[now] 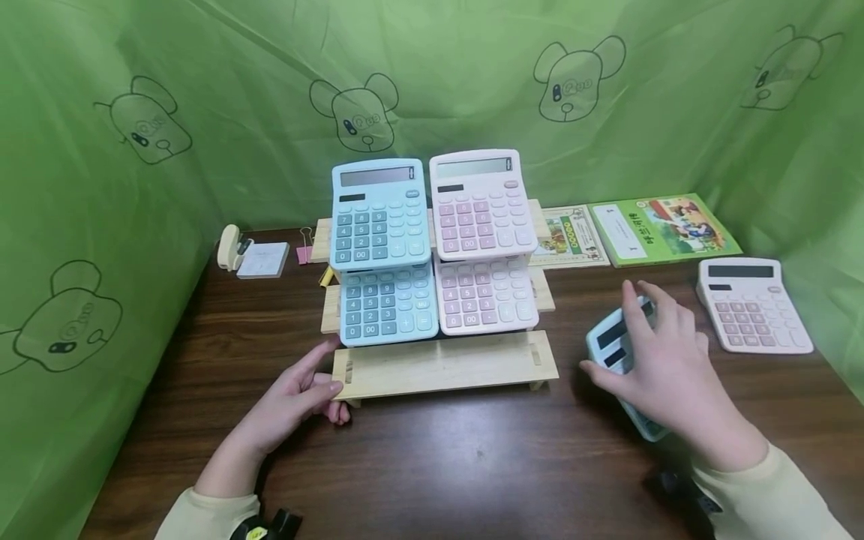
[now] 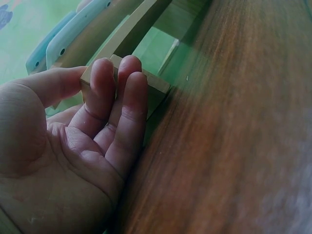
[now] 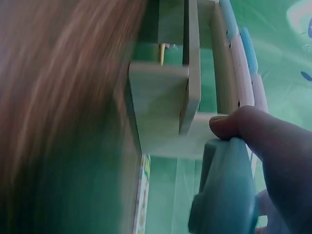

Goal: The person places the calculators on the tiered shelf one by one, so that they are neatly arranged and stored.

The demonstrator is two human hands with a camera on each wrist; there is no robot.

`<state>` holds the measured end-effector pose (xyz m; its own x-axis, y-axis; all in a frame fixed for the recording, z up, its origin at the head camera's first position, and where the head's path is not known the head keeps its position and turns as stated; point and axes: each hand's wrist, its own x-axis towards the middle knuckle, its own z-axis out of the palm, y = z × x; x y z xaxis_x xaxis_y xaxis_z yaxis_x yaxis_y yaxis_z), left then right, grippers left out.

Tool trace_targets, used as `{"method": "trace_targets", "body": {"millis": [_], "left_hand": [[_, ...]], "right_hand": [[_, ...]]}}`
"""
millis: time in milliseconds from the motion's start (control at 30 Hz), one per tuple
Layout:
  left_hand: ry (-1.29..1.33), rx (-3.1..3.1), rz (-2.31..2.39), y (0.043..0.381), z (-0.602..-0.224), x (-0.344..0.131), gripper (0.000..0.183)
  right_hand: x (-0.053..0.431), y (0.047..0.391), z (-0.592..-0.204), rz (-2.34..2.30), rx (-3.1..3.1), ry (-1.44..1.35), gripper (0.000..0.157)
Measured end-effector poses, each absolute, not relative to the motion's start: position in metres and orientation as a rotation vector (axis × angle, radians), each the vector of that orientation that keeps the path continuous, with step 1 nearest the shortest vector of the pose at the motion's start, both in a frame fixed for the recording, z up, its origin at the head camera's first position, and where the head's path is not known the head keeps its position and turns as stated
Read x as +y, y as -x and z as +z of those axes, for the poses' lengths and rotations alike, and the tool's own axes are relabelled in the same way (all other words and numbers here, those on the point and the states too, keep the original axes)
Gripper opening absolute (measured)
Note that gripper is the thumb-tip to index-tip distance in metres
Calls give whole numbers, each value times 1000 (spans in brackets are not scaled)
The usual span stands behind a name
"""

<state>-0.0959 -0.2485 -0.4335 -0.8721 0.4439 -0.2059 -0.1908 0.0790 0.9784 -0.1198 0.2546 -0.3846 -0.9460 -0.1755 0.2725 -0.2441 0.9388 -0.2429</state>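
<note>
A tiered wooden rack stands on the dark table. Its upper tiers bear two blue calculators, the top one and the lower one, beside two pink ones, top and lower. The front board has nothing on it. My left hand pinches that board's left corner, which the left wrist view also shows. Right of the rack, my right hand grips another blue calculator across its width, tilted, its keys mostly hidden by the hand.
A pink calculator lies at the right. Behind are a green book and a booklet. On the left are a notepad, a cream-coloured item and a pink binder clip. Green cloth surrounds the table.
</note>
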Motion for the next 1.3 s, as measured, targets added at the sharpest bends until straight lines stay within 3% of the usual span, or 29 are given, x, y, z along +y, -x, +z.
{"method": "trace_targets", "body": {"millis": [500, 900, 1300], "left_hand": [[-272, 1913, 1845, 97, -433, -249, 69], [-273, 1898, 1855, 97, -434, -250, 68], [-284, 1891, 1875, 96, -436, -249, 69]], "right_hand": [[216, 110, -396, 513, -2691, -495, 120], [208, 104, -400, 598, -2636, -572, 84], [207, 98, -402, 592, -2613, -690, 79]]}}
